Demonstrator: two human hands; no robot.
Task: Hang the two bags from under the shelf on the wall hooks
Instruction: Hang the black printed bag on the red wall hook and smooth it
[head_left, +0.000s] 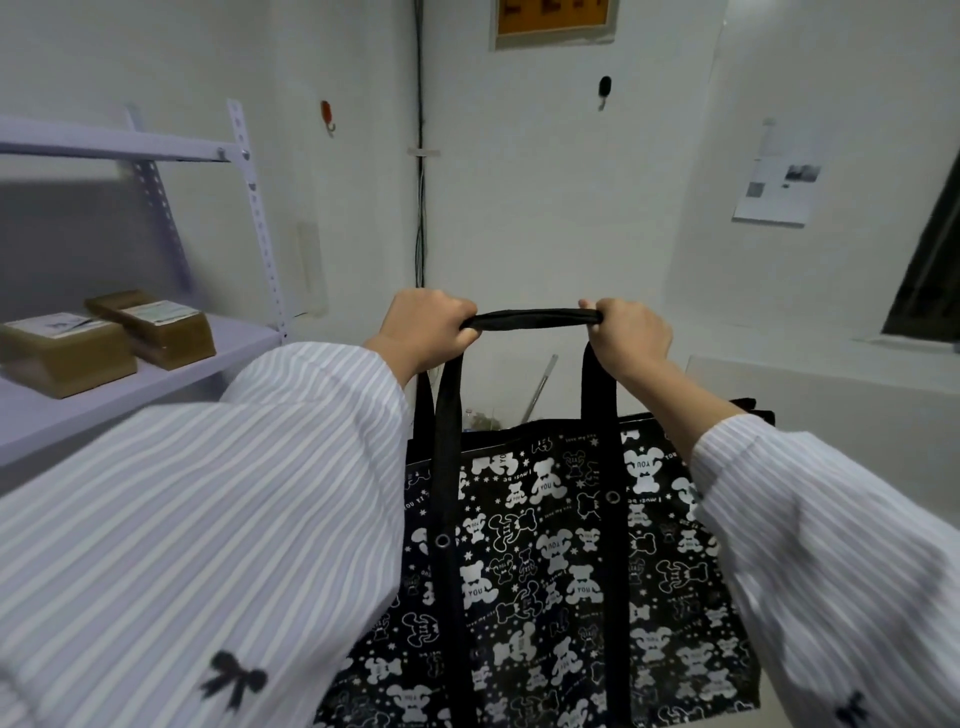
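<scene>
A large black bag (561, 561) printed with white bears hangs in front of me by its black strap handles (530, 319). My left hand (423, 325) grips the left end of the handles and my right hand (626, 335) grips the right end, holding them taut and level. On the white wall above, an orange hook (327, 115) sits up left and a black hook (604, 91) sits up right; both are bare. Only one bag is in view.
A pale metal shelf unit (156, 364) stands at the left with two taped cardboard boxes (109, 340) on it. Cables (420, 208) run down the wall between the hooks. A paper sheet (776, 192) is stuck on the right wall beside a dark window (930, 270).
</scene>
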